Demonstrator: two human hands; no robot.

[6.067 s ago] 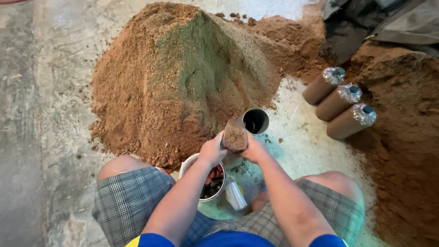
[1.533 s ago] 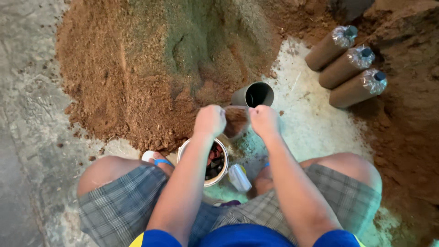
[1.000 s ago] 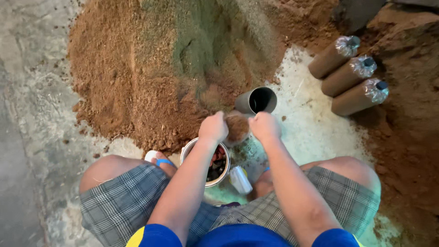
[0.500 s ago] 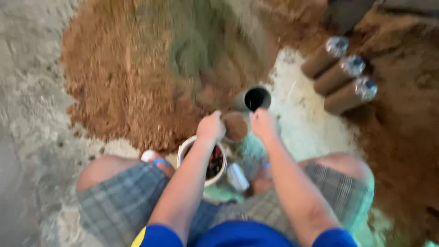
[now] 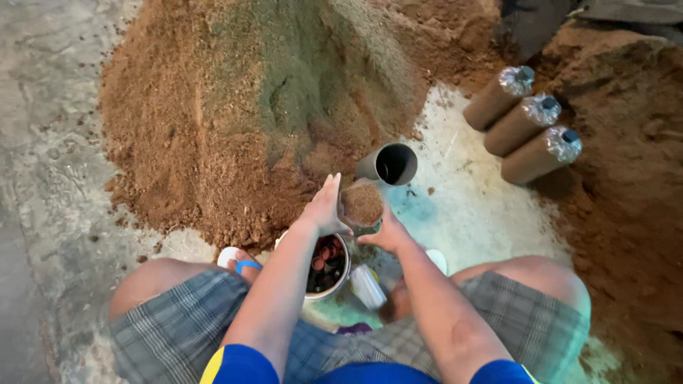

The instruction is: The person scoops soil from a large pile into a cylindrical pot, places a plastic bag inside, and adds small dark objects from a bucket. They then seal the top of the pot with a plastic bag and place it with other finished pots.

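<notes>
Head view, left hand: our left hand (image 5: 324, 210) cups the left wall of a clear bag of brown substrate (image 5: 363, 205), fingers extended upward along it, thumb side wrapped around; it has hold of the bag.
Head view, right hand: our right hand (image 5: 384, 235) closes around the near right side and base of the same bag, fingers curled under it.
Head view, bag position: centre of the scene, upright, mouth open and filled almost level, just near of a dark plastic pipe section (image 5: 390, 164) lying on the floor.
Head view, supply: a large brown substrate heap (image 5: 235, 114) rises far and left of the bag.
Head view, finished pieces: three packed bags with gathered plastic necks (image 5: 523, 124) lie side by side at far right, well apart from our hands.
Head view, near items: a white tub of small caps (image 5: 326, 264) sits between our knees, just near of the left hand.
Procedure, judged: we keep both palms pressing evenly on opposite walls so the fill stays cylindrical.
Procedure, caution: we hold the bag vertical; tilting it would likely spill loose fill.
</notes>
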